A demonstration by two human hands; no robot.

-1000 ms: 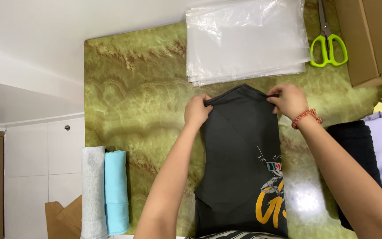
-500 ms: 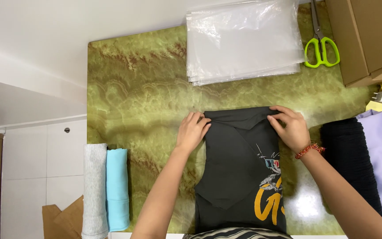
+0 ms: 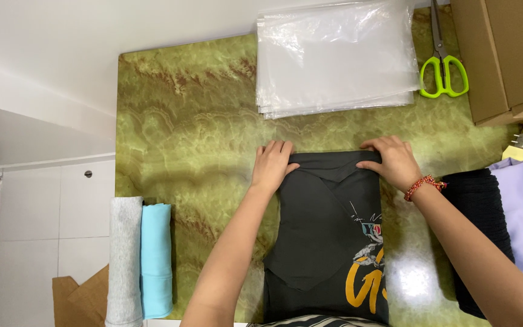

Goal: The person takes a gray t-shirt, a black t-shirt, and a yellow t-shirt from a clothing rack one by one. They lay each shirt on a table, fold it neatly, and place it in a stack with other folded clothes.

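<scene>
While dark graphic T-shirt (image 3: 328, 236) lies folded on green marble table (image 3: 183, 145), top edge is pressed flat by left hand (image 3: 272, 165) and right hand (image 3: 393, 160) (fingers together, nothing pinched); fold could spring open if pressure is released unevenly

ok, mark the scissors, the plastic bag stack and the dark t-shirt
scissors (image 3: 445, 75), head view, on the green handle loops.
plastic bag stack (image 3: 337, 57), head view, middle of the top clear bag.
dark t-shirt (image 3: 322, 230), head view, plain folded fabric left of the print.
</scene>
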